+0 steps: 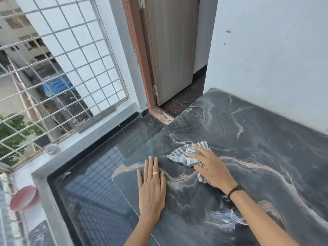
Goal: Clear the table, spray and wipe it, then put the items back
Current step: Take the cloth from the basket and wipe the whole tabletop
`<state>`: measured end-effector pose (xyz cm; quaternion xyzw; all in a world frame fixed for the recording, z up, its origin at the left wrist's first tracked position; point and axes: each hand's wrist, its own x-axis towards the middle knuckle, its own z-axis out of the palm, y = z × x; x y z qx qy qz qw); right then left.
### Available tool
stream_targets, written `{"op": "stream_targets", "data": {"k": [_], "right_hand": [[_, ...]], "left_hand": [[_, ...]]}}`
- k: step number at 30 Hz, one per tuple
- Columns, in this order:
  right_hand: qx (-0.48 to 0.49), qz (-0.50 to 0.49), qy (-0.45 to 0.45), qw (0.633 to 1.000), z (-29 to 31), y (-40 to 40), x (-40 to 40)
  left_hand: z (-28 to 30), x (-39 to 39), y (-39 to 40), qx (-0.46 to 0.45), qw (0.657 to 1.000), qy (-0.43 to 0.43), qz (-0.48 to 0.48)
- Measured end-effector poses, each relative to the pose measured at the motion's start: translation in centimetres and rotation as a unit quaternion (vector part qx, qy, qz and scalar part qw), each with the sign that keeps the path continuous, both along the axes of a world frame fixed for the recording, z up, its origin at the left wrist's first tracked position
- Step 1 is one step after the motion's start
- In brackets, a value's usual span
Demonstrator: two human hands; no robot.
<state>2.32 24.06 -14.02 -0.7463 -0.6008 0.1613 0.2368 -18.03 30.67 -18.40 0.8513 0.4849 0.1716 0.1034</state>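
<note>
The table [257,139] has a dark marble-patterned top with pinkish veins and fills the right half of the view. A grey and white striped cloth [184,153] lies crumpled on it near the left edge. My right hand [211,166] presses down on the cloth, fingers spread over it. My left hand [152,189] lies flat on the tabletop beside the left edge, fingers together, holding nothing. A whitish wet smear [225,219] shows on the surface near my right forearm. No other items stand on the table.
A grey ledge [46,167] runs along the left under a metal window grille [58,68]. A small clear dish [51,149] and a red bowl [24,197] sit on the ledge. A brown-framed door [170,50] stands ahead; a white wall [275,59] backs the table.
</note>
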Motion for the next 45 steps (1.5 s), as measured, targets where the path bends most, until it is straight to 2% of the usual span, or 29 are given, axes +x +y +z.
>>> {"op": "stream_targets", "data": {"k": [5, 8, 13, 17, 19, 23, 25, 28, 31, 35, 37, 40, 43, 45], "right_hand": [[0.022, -0.019, -0.032, 0.999, -0.8, 10.2, -3.3], [0.039, 0.020, -0.041, 0.998, -1.5, 12.3, -5.5], [0.035, 0.146, -0.041, 0.988, -1.2, 6.3, -6.3], [-0.018, 0.183, -0.015, 0.983, -0.4, 1.5, -2.5], [-0.016, 0.156, -0.031, 0.987, -0.4, 2.3, -0.5], [0.010, -0.044, -0.060, 0.997, -0.8, 8.6, 0.8], [0.018, -0.075, -0.066, 0.995, -1.0, 11.5, -0.5], [0.018, -0.006, -0.089, 0.996, -1.2, 12.9, -4.5], [0.029, 0.093, -0.089, 0.991, -2.1, 11.0, -8.5], [0.017, 0.102, -0.077, 0.992, -2.6, 5.3, -10.3], [0.013, 0.094, -0.055, 0.994, -2.4, 1.8, -9.9], [-0.015, 0.066, -0.054, 0.996, -2.3, -4.4, -7.8], [-0.036, -0.018, -0.032, 0.999, -1.2, -8.6, -3.2], [-0.030, -0.104, -0.016, 0.994, -0.7, -8.5, 0.0]], "left_hand": [[0.9, 0.0, -0.2, -0.043, 0.998, -0.035, -0.001], [1.3, 0.1, -0.3, -0.062, 0.997, -0.053, 0.000], [1.5, -0.2, -0.6, -0.091, 0.990, -0.103, -0.005], [1.6, -0.1, -0.5, -0.100, 0.991, -0.093, 0.001], [1.7, 0.0, -0.3, -0.105, 0.991, -0.089, 0.002], [1.8, 0.1, -0.3, -0.109, 0.991, -0.083, 0.007], [1.8, 0.1, -0.4, -0.111, 0.989, -0.094, 0.006], [1.8, -0.1, -0.3, -0.126, 0.983, -0.129, 0.005], [1.9, -0.1, -0.3, -0.133, 0.978, -0.163, 0.007], [2.3, -0.4, -0.2, -0.148, 0.968, -0.200, 0.022], [2.4, -0.4, -0.1, -0.142, 0.974, -0.176, 0.013], [2.3, -0.3, -0.4, -0.122, 0.988, -0.096, -0.011], [2.2, 0.0, -0.5, -0.097, 0.995, -0.019, -0.025], [2.1, 0.1, -0.5, -0.088, 0.996, 0.011, -0.034]]}}
